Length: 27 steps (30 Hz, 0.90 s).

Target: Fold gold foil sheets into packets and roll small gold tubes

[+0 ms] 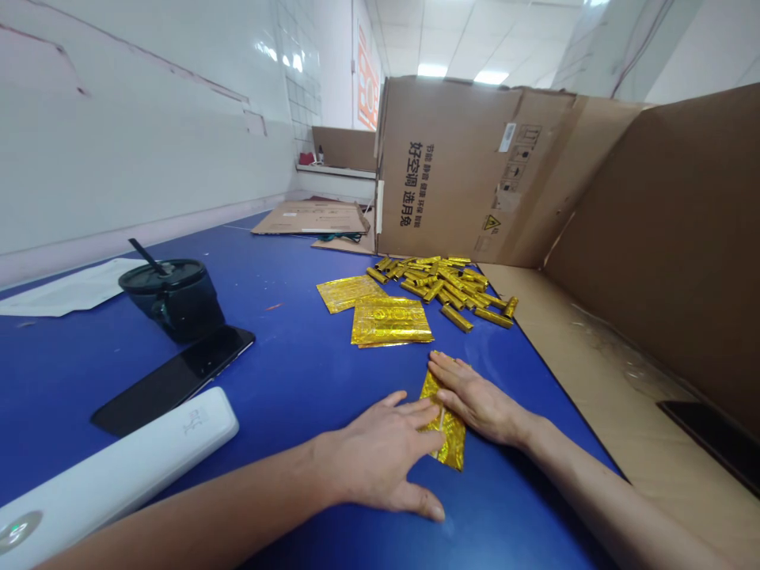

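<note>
A gold foil sheet [450,440] lies on the blue table [309,380] in front of me, partly folded. My left hand [380,459] lies flat with fingers stretched, its fingertips pressing the sheet's left edge. My right hand [478,400] lies flat across the sheet's upper part, fingers spread and pressing down. Two stacks of flat gold foil sheets [390,321] [349,292] lie just beyond. Further back is a pile of several small folded gold pieces [445,285].
A dark cup with a straw [172,299], a black phone [175,378] and a white oblong device [119,471] lie at the left. Large cardboard panels [475,174] stand behind and at the right. Another dark phone [712,439] lies on cardboard at the right.
</note>
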Each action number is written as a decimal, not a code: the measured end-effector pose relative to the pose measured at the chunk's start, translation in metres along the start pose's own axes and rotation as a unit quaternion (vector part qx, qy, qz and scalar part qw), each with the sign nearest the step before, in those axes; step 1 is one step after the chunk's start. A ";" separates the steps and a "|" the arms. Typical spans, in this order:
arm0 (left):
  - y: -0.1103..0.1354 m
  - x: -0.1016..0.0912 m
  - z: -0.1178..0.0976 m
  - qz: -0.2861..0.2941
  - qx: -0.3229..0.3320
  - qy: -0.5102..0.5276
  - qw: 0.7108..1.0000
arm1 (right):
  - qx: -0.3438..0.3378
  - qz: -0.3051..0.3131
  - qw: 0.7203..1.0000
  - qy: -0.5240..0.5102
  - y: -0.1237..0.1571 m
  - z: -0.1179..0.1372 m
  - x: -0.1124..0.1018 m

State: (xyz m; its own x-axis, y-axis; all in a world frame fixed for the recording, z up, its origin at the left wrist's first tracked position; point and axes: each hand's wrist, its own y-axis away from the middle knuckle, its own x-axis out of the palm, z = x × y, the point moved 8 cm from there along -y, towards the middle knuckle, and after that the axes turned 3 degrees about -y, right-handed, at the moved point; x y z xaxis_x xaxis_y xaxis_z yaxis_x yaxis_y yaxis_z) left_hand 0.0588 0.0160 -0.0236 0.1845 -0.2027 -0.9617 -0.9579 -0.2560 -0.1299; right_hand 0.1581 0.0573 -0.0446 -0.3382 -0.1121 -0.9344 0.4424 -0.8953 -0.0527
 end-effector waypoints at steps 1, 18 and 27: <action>0.000 0.000 0.000 0.000 -0.002 -0.001 1.000 | 0.004 -0.004 1.000 0.008 -0.002 -0.006 -0.001; -0.001 0.001 0.000 0.010 -0.005 -0.016 1.000 | -0.070 -0.030 0.997 0.012 0.059 0.072 -0.019; -0.001 0.000 -0.004 0.005 -0.011 -0.034 0.999 | -0.095 -0.050 0.993 0.050 0.062 0.068 -0.012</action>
State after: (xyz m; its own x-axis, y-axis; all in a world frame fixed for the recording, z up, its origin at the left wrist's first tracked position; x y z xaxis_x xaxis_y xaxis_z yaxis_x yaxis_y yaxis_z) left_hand 0.0609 0.0123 -0.0223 0.1592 -0.1397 -0.9773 -0.9544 -0.2749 -0.1161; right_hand 0.1332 -0.0264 -0.0130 -0.3073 0.0247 -0.9513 0.5632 -0.8011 -0.2027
